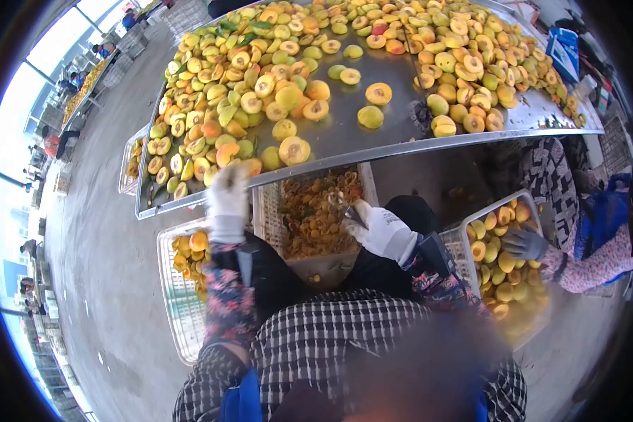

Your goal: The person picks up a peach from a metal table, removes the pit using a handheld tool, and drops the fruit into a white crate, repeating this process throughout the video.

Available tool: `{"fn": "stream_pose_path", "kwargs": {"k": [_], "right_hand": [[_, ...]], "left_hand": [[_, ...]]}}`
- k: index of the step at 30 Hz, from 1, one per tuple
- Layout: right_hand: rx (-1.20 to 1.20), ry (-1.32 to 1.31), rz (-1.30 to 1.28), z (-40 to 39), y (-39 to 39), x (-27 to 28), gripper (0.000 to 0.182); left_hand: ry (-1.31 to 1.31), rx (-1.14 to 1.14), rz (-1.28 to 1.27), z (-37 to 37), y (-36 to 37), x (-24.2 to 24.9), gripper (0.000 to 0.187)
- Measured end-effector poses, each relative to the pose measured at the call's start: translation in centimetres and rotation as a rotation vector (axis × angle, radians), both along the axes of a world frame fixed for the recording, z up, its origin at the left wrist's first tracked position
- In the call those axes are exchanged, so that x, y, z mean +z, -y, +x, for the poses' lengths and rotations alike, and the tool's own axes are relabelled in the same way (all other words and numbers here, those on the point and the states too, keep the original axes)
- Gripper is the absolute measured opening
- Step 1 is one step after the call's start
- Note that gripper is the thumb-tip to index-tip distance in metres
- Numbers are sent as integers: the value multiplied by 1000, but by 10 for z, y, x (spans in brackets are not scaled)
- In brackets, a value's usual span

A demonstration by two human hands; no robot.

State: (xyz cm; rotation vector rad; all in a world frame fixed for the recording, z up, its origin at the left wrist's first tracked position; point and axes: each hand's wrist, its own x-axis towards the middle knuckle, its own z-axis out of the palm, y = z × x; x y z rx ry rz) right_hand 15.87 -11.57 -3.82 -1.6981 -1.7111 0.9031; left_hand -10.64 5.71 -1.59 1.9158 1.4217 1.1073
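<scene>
My left hand (228,204), in a white glove, is at the near edge of the metal table, next to halved yellow peaches (293,150). It is smeared by motion and its fingers cannot be made out. My right hand (385,231), also gloved in white, is closed around a small shiny metal tool (352,214), whose exact kind I cannot tell. That hand hovers over a crate (266,214) of brownish-orange peach scraps and pits (313,218) between my knees.
A metal table (341,133) with a raised rim bears big heaps of peach halves. A white crate (179,316) with peaches stands at my left. On the right, a co-worker's grey-gloved hand (525,244) reaches into another crate (466,264) of peaches.
</scene>
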Motion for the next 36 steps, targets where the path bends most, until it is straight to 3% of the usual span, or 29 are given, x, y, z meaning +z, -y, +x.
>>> {"fn": "stream_pose_path", "kwargs": {"k": [2, 3, 5, 7, 9, 12, 15, 17, 19, 20, 21, 22, 24, 27, 28, 29, 31, 34, 36], "right_hand": [[-57, 18, -4, 11, -6, 22, 33], [-112, 47, 54, 17, -12, 23, 33], [-217, 104, 180, 32, -33, 27, 33], [-305, 226, 441, 51, -66, 30, 37], [-355, 375, 354, 71, -105, 33, 42], [-334, 562, 10, 89, -149, 42, 59], [-302, 658, -42, 96, -170, 22, 62], [-279, 518, 26, 103, -175, 15, 54], [-288, 345, 110, 98, -168, 19, 51], [-340, 219, 75, 96, -163, 21, 53], [-307, 110, -11, 92, -161, 27, 50], [-217, -277, -9, 76, -147, 41, 46], [-108, -733, -196, 56, -127, 49, 35], [-76, -1174, -312, 16, -109, 33, 31], [-53, -1133, -423, 6, -99, 53, 37], [-117, -1166, -223, -9, -96, 36, 37], [-54, -484, 268, -8, -101, 3, 36], [-105, -134, 441, -16, -77, 21, 31], [-77, -110, 394, -23, -60, 39, 27]], "left_hand": [[-480, 116, 108, -50, -14, 22, 30], [-527, 225, -11, -64, -13, 28, 32], [-786, 378, 153, -79, -18, 21, 36], [-620, 251, 196, -71, -20, 25, 36], [-339, 107, 170, -51, -27, 12, 37], [-182, -85, 160, 1, -3, 25, 31], [-23, -223, 103, 31, 10, 19, 27], [177, -319, -93, 38, 12, -2, 29], [564, -366, -423, 52, 28, 5, 28], [528, -398, -484, 51, 27, -1, 35], [734, -378, -611, 58, 28, -1, 39], [943, -350, -736, 70, 28, -1, 43], [1254, -410, -890, 93, 25, -12, 52], [1481, -465, -933, 116, 33, -14, 54], [1543, -448, -943, 121, 38, -7, 53], [1605, -432, -955, 123, 41, -5, 52], [1648, -377, -1054, 117, 42, -13, 48], [1730, -285, -1071, 110, 48, -21, 46], [1739, -245, -1014, 106, 49, -19, 46]]}}
